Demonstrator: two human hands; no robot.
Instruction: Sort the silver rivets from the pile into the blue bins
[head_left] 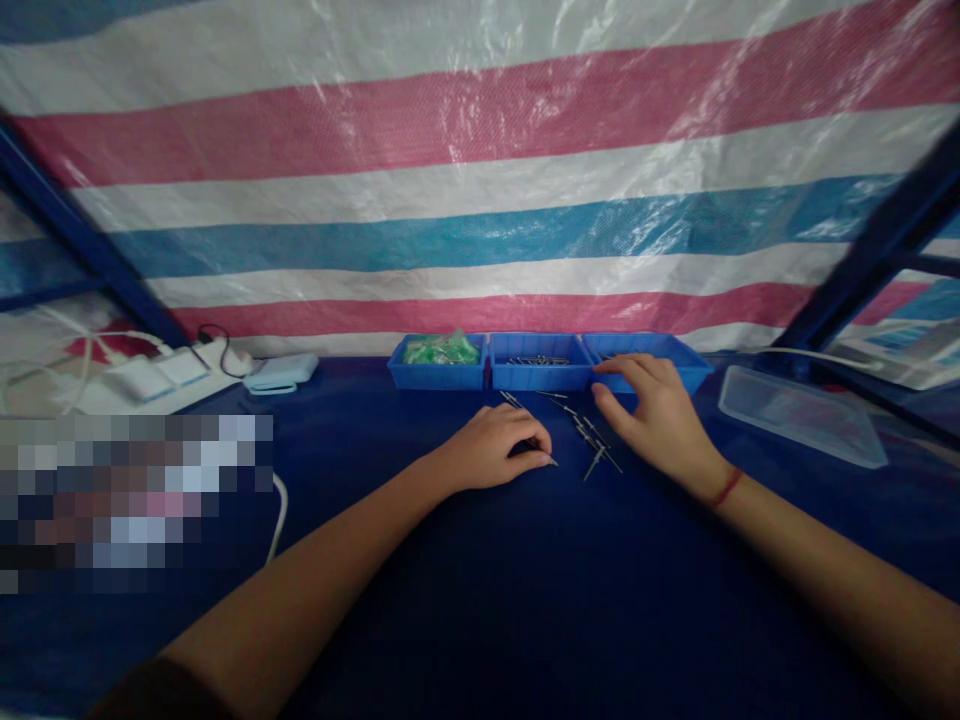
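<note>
Dark blue cloth covers the counter (525, 600), and both bare forearms reach forward across it from the near edge. At the near left a white cable (279, 515) curves over the cloth beside a blurred-out patch.

Further in, the left hand (495, 450) rests knuckles-up with its fingers curled over slim metal pins; one pin tip (551, 460) pokes out from under the fingertips, pointing right and slightly toward the person. Whether the hand actually grips the pins or only covers them cannot be told.

Just right of it lies a loose scatter of metal pins (596, 445) on the cloth, between the two hands. Most have their long axes running diagonally, from far-left to near-right, and one leans the other way, crossing them.

The right hand (656, 410), a red string (726, 487) at its wrist, lies palm-down with fingers spread and relaxed, holding nothing visible; its fingertips reach the front wall of the rightmost blue bin (675, 350).

Three blue bins stand side by side at the far edge: the left bin (435, 375) holds green pieces, the middle bin (536, 375) more metal pins. A clear plastic lid (802, 415) lies to the far right, white chargers (161, 375) to the far left. Behind everything hangs a striped tarpaulin (480, 150) in red, white and blue.
</note>
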